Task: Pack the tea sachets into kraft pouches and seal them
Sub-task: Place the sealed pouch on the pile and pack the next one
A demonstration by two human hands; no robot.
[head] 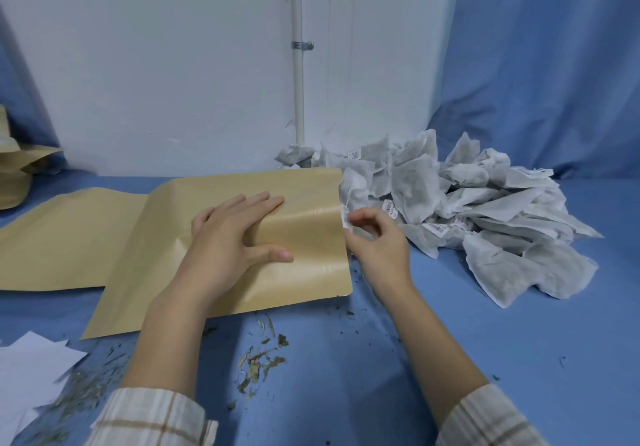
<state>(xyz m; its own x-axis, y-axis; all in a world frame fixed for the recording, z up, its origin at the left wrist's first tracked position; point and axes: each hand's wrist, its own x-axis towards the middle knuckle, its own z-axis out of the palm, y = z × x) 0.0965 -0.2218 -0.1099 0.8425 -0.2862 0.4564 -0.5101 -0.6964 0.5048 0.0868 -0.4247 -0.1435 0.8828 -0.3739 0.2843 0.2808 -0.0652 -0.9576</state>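
1. Left hand (230,234) lay flat on the top kraft pouch (242,248), fingers straight and spread, thumb out toward the pouch's open right edge, pressing it onto the blue tablecloth (381,359).
2. Right hand (375,237) hovered just off that open edge, its thumb and fingertips pinched together on a small white paper tag (346,218); whether a sachet hung from it, I couldn't tell.
3. Beyond the right hand sat the heap of tea sachets (467,203), grey-white and crumpled, some showing barcode labels, piled against the wall.
4. A second kraft pouch (69,237) lay flat under the first one's left side.
5. More pouches (17,168) were stacked at far left.
6. Loose tea leaf scraps (263,359) littered the cloth between the forearms, and white paper sheets (31,366) lay at lower left.
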